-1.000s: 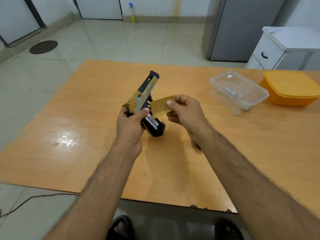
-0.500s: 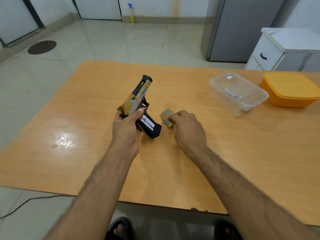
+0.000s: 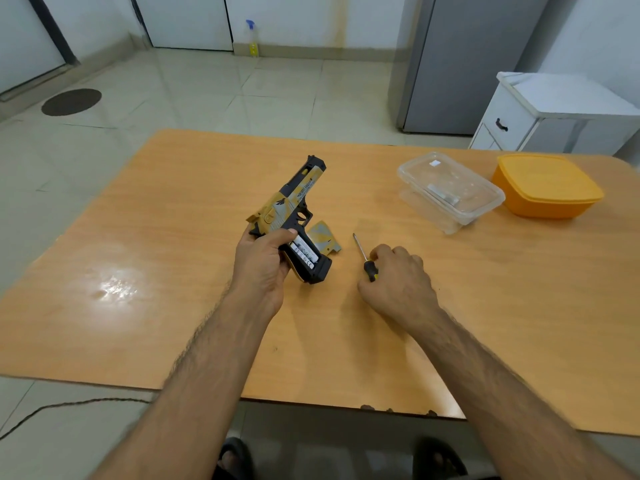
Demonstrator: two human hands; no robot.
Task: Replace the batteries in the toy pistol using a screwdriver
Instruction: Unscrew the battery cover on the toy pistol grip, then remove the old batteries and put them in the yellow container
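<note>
1. We see the left hand [image 3: 263,268] wrapped round the grip of the pistol [image 3: 294,209], thumb across the side, holding it up off the table [image 3: 173,271] with the muzzle pointing to the far side.
2. The grip panel is off, and white-labelled batteries [image 3: 305,252] sit exposed in the open compartment (the label print is too small to read).
3. The cover [image 3: 325,237] lies flat on the table just right of the pistol's grip, close to it; we cannot tell if the two touch.
4. Over to the right hand [image 3: 398,282]: fingers curled down over the black-and-yellow handle of the screwdriver [image 3: 363,256], gripping it low against the table.
5. The screwdriver's shaft sticks out from the fist toward the far side, tip just right of the cover.
6. Far right, a clear tub [image 3: 450,192] with a lid on stands on the table, something small and pale inside it.
7. Just beyond it to the right stands an orange tub [image 3: 547,185], lid on as well.
8. Off the table, a grey fridge [image 3: 460,64] and a white cabinet [image 3: 540,112] stand far right, a spray bottle [image 3: 252,39] by the far wall.
</note>
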